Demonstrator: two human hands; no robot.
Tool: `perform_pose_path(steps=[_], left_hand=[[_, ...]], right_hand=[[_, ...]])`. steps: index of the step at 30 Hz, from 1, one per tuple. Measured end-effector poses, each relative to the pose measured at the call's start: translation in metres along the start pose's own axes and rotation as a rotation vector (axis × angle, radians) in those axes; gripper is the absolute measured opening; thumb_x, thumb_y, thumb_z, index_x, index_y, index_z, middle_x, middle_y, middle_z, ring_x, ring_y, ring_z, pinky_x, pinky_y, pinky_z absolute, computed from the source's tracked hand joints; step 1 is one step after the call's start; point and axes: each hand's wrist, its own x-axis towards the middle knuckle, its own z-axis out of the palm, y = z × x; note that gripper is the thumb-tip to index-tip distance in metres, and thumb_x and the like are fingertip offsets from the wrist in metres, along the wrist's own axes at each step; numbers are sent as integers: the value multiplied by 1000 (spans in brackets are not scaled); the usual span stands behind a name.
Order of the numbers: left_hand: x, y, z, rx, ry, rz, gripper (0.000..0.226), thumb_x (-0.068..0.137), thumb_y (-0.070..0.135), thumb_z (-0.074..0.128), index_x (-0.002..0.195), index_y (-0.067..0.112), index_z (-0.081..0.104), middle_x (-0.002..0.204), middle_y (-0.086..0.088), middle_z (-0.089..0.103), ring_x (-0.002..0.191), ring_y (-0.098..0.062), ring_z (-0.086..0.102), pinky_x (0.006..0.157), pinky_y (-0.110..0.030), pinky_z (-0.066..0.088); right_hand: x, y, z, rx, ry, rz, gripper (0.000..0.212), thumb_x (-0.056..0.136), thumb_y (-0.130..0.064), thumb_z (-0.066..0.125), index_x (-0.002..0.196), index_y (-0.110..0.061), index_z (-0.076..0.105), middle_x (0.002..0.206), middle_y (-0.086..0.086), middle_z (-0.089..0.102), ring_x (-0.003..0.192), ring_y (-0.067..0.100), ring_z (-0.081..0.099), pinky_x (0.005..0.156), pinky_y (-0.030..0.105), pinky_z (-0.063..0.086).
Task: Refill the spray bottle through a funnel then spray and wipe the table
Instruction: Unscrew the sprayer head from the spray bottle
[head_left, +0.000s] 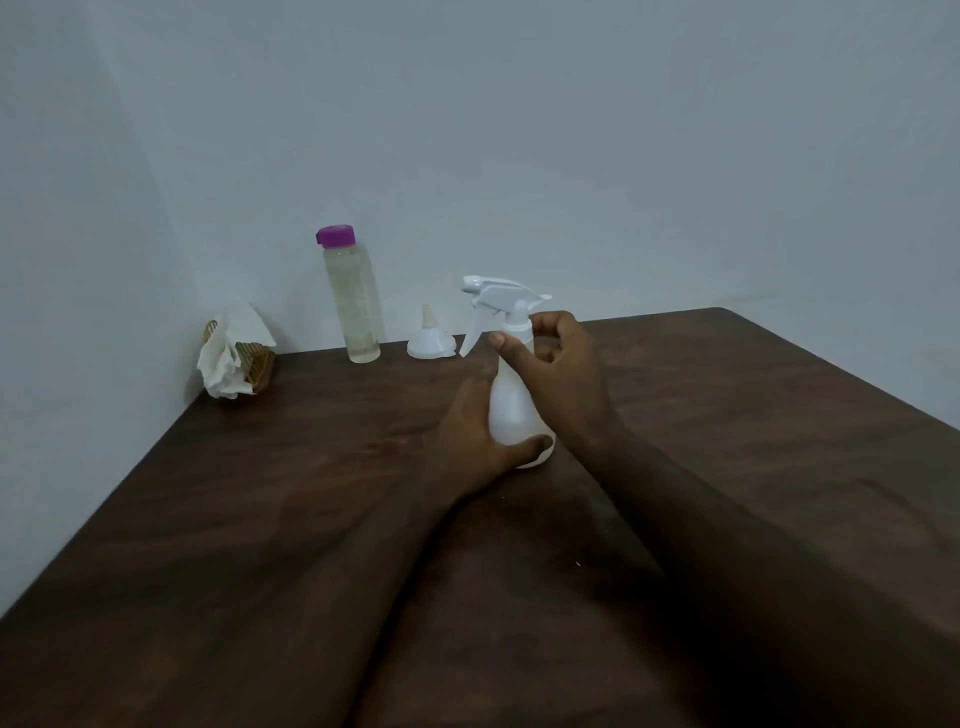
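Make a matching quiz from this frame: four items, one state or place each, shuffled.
Items:
1. spray bottle
2. funnel
3. purple-capped bottle
4. tissue

States:
A. upside down, spout up
B. crumpled, farthest left
C. left hand at base, right hand at neck
D. standing, cap on

Pairs: 1-C, 2-A, 3-D, 4-B

Head view looks forward and down (wide, close) over the table (260, 493).
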Motion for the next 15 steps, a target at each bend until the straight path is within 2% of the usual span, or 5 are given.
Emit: perform_pose_path(steps=[4, 7, 9, 12, 15], left_hand=[[-1, 0, -1, 33, 8, -14, 115, 63, 67, 73, 154, 25, 17, 157, 2, 33, 141, -14, 34, 118, -37, 29], [-1, 2, -5, 41, 33, 29, 108, 67, 56, 80, 152, 24, 22, 152, 3, 38, 136, -11, 38, 113, -31, 32], [-1, 5, -9, 47, 43, 54, 100, 71, 46, 84, 151, 22, 28, 147, 3, 43, 128, -5, 39, 106, -23, 30], [0, 6, -13, 47, 34, 58, 93, 72, 41, 85, 148, 22, 34, 137, 10, 47, 119, -1, 41, 104, -20, 35], [-1, 12, -16, 37, 0, 44, 91, 73, 40, 84, 147, 20, 35, 129, 15, 44, 115, 0, 41, 101, -15, 35]], right_hand=[[5, -1, 1, 18, 19, -37, 24, 79, -40, 81, 86, -25, 64, 79, -11, 70, 73, 0, 67, 65, 16, 52], [8, 0, 0, -3, -11, -57, 23, 81, -39, 79, 86, -22, 65, 77, -5, 71, 73, 10, 69, 66, 24, 55], [10, 2, 0, 4, -29, -81, 21, 83, -39, 77, 84, -21, 66, 72, -6, 69, 67, 10, 66, 63, 26, 53], [13, 3, 2, -20, -42, -132, 28, 85, -39, 74, 70, -20, 62, 59, -5, 57, 56, 9, 54, 56, 32, 47], [15, 3, 1, -26, -62, -117, 33, 86, -41, 73, 62, -25, 57, 56, -4, 56, 58, 18, 57, 60, 41, 51]])
